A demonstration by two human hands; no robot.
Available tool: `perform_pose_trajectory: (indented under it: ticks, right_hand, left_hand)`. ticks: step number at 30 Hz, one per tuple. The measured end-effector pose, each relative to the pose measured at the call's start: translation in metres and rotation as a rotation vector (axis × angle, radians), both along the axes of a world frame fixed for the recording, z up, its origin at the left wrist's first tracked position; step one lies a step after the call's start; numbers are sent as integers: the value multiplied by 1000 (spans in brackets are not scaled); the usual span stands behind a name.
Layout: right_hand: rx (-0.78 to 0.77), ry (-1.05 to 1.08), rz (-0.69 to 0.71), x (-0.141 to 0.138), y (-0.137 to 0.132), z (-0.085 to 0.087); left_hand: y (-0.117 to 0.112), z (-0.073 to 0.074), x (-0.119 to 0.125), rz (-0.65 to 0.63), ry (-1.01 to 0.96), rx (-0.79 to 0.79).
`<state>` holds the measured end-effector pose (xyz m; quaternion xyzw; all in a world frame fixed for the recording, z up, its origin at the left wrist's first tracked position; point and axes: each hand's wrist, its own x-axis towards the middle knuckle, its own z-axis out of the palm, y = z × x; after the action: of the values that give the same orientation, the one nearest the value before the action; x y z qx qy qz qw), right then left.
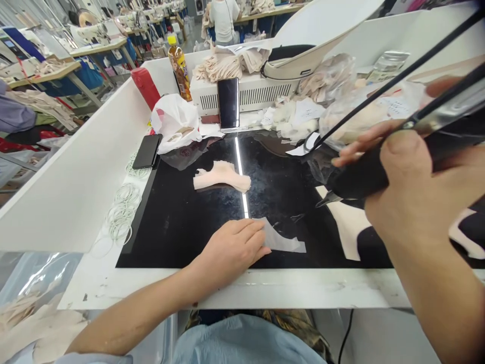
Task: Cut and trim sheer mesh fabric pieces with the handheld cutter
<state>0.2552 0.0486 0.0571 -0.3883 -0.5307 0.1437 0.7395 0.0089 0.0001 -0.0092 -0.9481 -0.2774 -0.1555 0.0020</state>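
My left hand rests at the front of the black mat. Its fingers are together and bent over the left end of a translucent white shaped piece, holding it against the mat. Raised at the right, my right hand is wrapped round a black hand tool with a pointed metal tip and a silver part on top; its exact kind is unclear. The tip points down to the left, near a beige cut fabric piece. A small stack of pale pink fabric pieces lies farther back, left of centre.
Pale rings and a black phone lie along the left side. Another phone leans against a vented white box. A bottle, a white bag and a visor stand behind. A black cable-like strand crosses the upper right.
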Motion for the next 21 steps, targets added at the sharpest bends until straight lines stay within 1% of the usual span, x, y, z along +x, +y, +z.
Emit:
perform_pose_trajectory:
  ticks: [1,2,4,5,7,8,11,17,21]
  right_hand:
    - [68,-13,-9,-7,2,2]
    - [86,-22,-3,-15,3,2]
    - [18,-13,45,-30,0,2]
    - [-47,1,89,-37,-2,1]
    - [-41,30,183,-51,-8,-2]
    - [-58,41,209,-57,-10,-3]
    - [-116,47,244,-71,-12,-6]
    - [-115,87,285,-79,-9,-10]
    - [-172,50,226,-79,-9,-14]
  left_hand:
    - [0,0,0,0,3,8]
    - [0,-1,0,0,5,16]
    - [0,-1,0,4,9,29]
    - [-1,-1,1,5,11,33]
    - [-1,0,1,10,14,38]
    - [-1,1,1,12,16,41]
    - [-1,2,1,11,25,49]
    - [-1,1,2,8,44,60]
    - [-2,1,3,10,48,72]
